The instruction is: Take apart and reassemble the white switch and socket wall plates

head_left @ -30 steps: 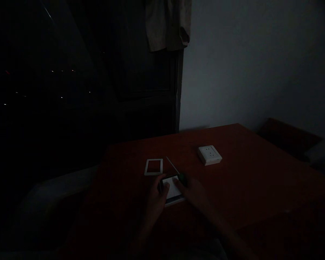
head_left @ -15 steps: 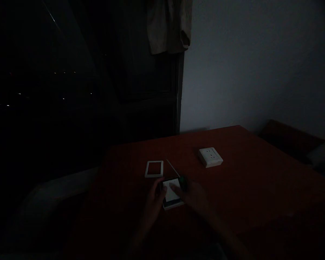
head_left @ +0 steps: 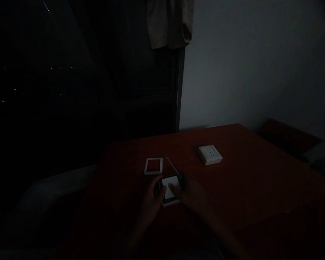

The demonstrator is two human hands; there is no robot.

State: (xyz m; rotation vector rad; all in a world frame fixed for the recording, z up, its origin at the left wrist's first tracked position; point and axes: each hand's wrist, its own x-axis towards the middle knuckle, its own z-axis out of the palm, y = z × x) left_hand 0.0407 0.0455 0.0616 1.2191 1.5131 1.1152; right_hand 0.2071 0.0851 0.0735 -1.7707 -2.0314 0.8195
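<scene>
Item, one white-faced unit (head_left: 171, 194), squarish, dark around its face and pale along the near edge; I find it between both hands, near the close side of the table (head_left: 246, 162). Whether it touches the wood I cannot tell.

Item, left hand (head_left: 150, 199): I see it clasping the unit's left side, thumb on the face, fingers curled around the far corner.

Item, right hand (head_left: 195, 194): I see it clasping the unit's right side, thumb laid across the face; its remaining fingers are lost in the gloom.

Item, one screwdriver (head_left: 172, 165), green-handled, thin pale shaft slanting away to the left; its handle sits against my right hand, though I cannot tell how firmly that is held.

Item, one white frame (head_left: 153, 173), open-centred, flat on the table, just beyond the left fingers.

Item, one white socket box (head_left: 210, 153), holes upward, resting farther right, well apart from both hands.

Surroundings: pale wall (head_left: 246, 65) behind; hanging cloth (head_left: 168, 25) above; small lights (head_left: 89, 90) in the dark at left.
</scene>
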